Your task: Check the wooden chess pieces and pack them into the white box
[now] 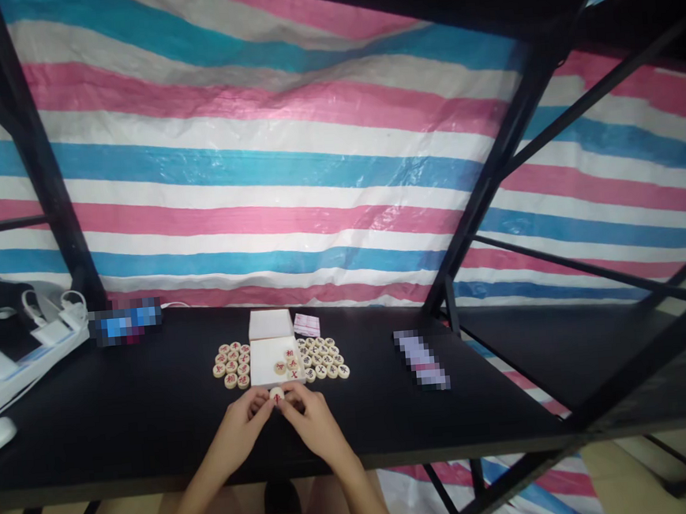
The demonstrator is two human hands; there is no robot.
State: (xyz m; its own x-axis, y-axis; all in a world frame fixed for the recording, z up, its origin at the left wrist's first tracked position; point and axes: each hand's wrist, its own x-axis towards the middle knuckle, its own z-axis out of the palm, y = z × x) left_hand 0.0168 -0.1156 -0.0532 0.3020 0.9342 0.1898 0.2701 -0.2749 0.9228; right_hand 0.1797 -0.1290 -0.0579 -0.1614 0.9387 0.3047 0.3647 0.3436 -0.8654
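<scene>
Between the fingertips of my left hand (246, 421) and my right hand (311, 415) is a round cream Chinese chess piece (276, 394) with a red character. Both hands are closed on it, just in front of an open white box (263, 364). Inside that box, toward its right side, lie several red-marked pieces (290, 355). More red-marked pieces (230, 367) stand in rows left of the box. To its right, dark-marked pieces (326, 360) form similar rows. The box's lid or upper part (270, 324) lies behind it.
A pink-and-white paper (306, 325) lies behind the dark-marked pieces. On the black table (428, 432) are a blurred purple item (421, 359) at right and a blurred blue item (125, 321) at left. A white power strip (27, 362) with plugs sits far left; black metal posts frame the table.
</scene>
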